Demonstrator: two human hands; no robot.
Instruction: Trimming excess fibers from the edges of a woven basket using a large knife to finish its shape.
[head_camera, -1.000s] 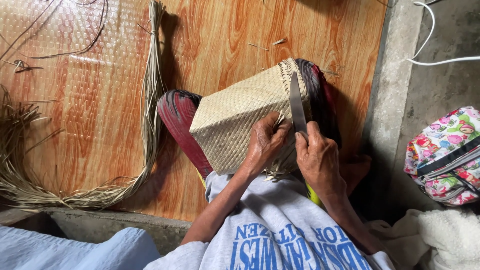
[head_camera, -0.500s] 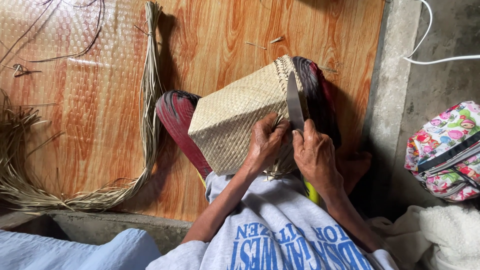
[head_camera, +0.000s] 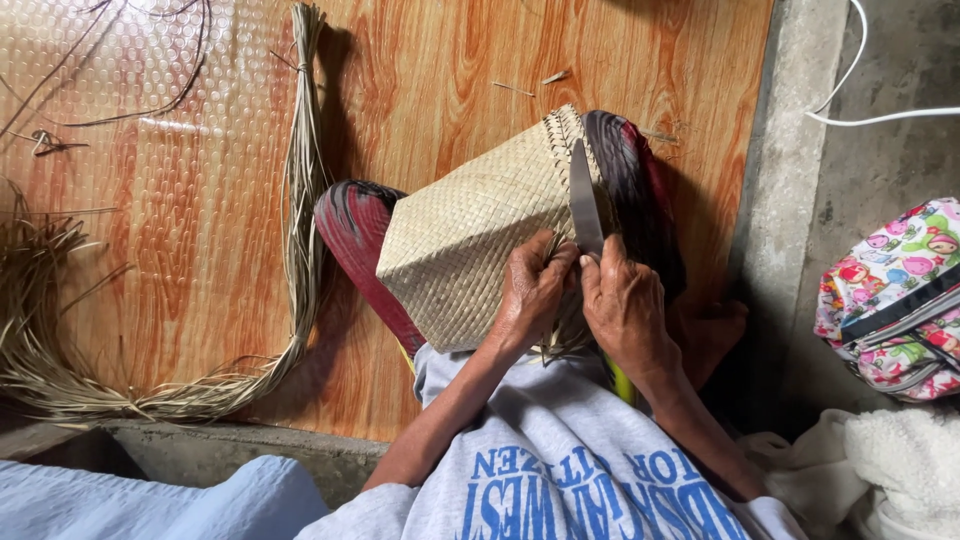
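At far left, a loose heap of straw (head_camera: 40, 340) on the mat (head_camera: 200, 230), with a long bundle (head_camera: 300, 180) curving up beside it. Well apart from both hands, so no likely snag there. Plenty of bare mat above and left of the work for turning or setting things down.

Just right of the bundle, a red-and-dark cloth (head_camera: 355, 235) under the basket (head_camera: 470, 230). Basket tilted on the lap, one corner pointing down-left, braided rim up and to the right.

Left hand (head_camera: 530, 290) closed on the basket's near edge, fingers curled round loose strand ends. Immediately beside it, the knife (head_camera: 583, 195), blade upright along the rim, tip pointing away from the body. Right hand (head_camera: 625, 310) wrapped shut round the knife's lower part, handle hidden.

Main hazard, probably: blade touching or nearly touching the left fingertips. Risk of a cut to those fingers, or a slice into the weave, from a slip or a strand giving way suddenly. Some risk too of the basket rolling off the lap with a loosened grip, given its tilted perch.

Little room on the right: mat edge, then a concrete strip (head_camera: 790, 200), a white cable (head_camera: 860, 110) across the grey floor, a flowered bag (head_camera: 890, 300) and a towel (head_camera: 890, 460) near the right elbow. Wide swing that way likely to knock them.
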